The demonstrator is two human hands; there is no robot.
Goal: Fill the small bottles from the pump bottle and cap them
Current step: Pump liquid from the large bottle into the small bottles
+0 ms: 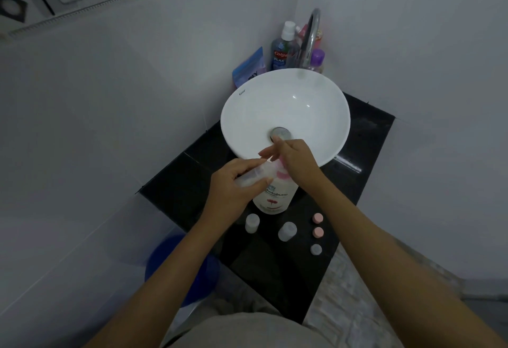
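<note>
My left hand (233, 185) grips a small clear bottle (254, 175), tilted at the pump bottle (276, 196) near the sink (324, 105). My right hand (295, 159) presses the pink pump (364, 171), fingers straight. Two more small bottles (252, 222) and three caps (317, 232) stand nearer on the black counter (365, 138).

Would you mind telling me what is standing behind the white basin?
Behind the white basin a blue mouthwash bottle, a blue pouch, a purple-capped bottle and the chrome tap show. The tap and mouthwash cover most of a pink item; the rim hides every base.
</note>
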